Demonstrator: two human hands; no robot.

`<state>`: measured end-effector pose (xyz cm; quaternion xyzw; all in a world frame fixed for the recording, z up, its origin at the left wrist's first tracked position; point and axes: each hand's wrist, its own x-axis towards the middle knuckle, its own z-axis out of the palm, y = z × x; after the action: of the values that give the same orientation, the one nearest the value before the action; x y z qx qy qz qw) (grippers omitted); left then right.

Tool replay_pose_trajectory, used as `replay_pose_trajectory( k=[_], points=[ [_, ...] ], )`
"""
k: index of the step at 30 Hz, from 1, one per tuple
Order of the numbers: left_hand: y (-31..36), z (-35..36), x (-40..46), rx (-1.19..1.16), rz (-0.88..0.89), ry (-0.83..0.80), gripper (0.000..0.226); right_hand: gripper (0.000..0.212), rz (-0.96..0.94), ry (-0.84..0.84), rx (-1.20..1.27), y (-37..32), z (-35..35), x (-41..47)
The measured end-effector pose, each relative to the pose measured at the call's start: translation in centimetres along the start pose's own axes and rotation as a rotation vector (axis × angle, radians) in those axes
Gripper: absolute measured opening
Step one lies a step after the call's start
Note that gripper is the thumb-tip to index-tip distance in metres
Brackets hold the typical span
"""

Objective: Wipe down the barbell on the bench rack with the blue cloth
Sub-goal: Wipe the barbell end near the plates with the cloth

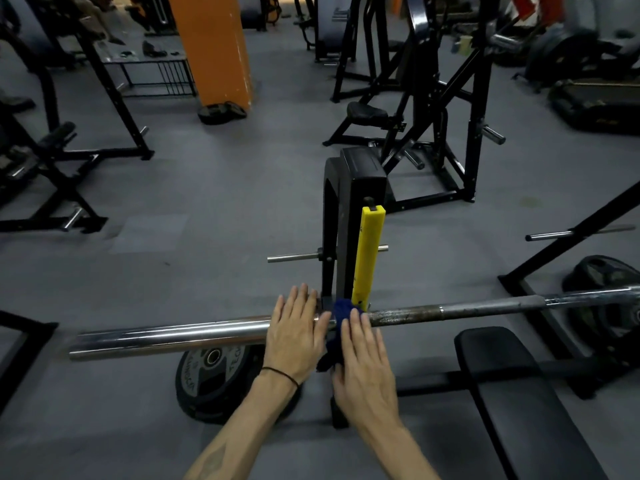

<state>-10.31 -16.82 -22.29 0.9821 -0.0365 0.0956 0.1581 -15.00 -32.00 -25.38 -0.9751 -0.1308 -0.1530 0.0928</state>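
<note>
Barbell (408, 312) lying level across the bench rack (341, 216), stretching nearly the whole width of the view. Far left, the thick chrome sleeve shines bright and blurred, hanging over a black weight plate (211, 368) propped on the grey floor. Moving in, the left hand (294, 337) lies flat on the sleeve's inner end, fingers straight and close together, a black band round the wrist. Right beside it, the blue cloth (341, 315), dark navy, is draped over the bar at the rack's yellow guard (369, 258), with a tail hanging down below. The right hand (363, 362) presses on the cloth, fingers straight and slightly spread. Past the cloth the shaft turns dull, dark and speckled, then paler grey. Further right, the black bench pad (512, 393) sits below the bar.
</note>
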Motion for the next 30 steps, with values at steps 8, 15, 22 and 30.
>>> replay_pose_trajectory(
  k=[8, 15, 22, 30],
  points=[
    [-1.7, -0.1, 2.0, 0.061, 0.021, -0.074, 0.077, 0.071, -0.060, -0.048, -0.068, 0.6, -1.0, 0.5],
    [-1.7, 0.0, 1.7, 0.048, 0.023, -0.049, 0.077, 0.067, 0.194, 0.006, -0.032, -0.5, -0.4, -0.2],
    [-1.9, 0.1, 1.8, 0.060, 0.000, -0.046, 0.078, 0.067, 0.203, 0.068, -0.031, -0.2, -0.5, 1.1],
    [-1.0, -0.2, 1.8, -0.029, 0.038, -0.007, 0.094, 0.062, -0.070, 0.036, -0.043, -0.6, -0.4, 1.2]
  ],
)
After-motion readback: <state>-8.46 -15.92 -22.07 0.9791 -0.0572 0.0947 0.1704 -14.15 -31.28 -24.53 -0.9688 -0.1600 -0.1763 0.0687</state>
